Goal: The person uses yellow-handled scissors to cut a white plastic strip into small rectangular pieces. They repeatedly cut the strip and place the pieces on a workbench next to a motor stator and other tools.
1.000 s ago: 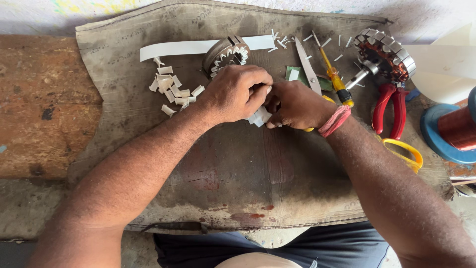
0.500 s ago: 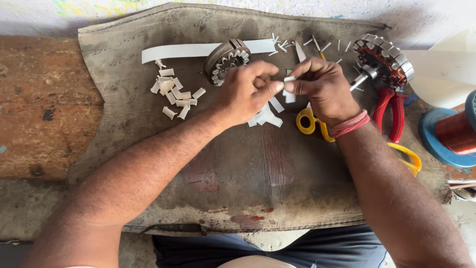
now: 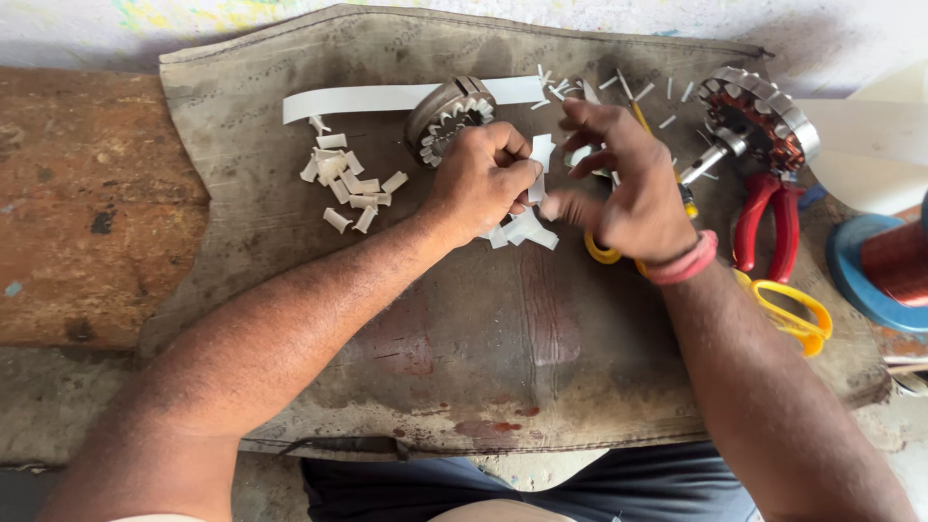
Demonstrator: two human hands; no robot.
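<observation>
My left hand (image 3: 480, 181) is closed around a small white paper slip (image 3: 540, 159), which stands upright between thumb and fingers. More white slips (image 3: 522, 230) lie under the hand on the grey cloth mat (image 3: 464, 348). My right hand (image 3: 623, 184) hovers just to the right, fingers spread, its fingertips near the slip, holding nothing. A round toothed metal stator core (image 3: 447, 116) lies behind my left hand, on a long white paper strip (image 3: 358, 99).
A pile of folded white paper pieces (image 3: 346, 184) lies at the mat's left. A wound motor stator with shaft (image 3: 759, 121), red-handled pliers (image 3: 771, 217), yellow scissors (image 3: 788, 304) and a copper wire spool (image 3: 894, 261) sit at the right. A worn wooden bench (image 3: 87, 213) extends left.
Both hands rose from the mat and drew apart. My right hand let go and opened its fingers, while the left lifted a paper slip upright.
</observation>
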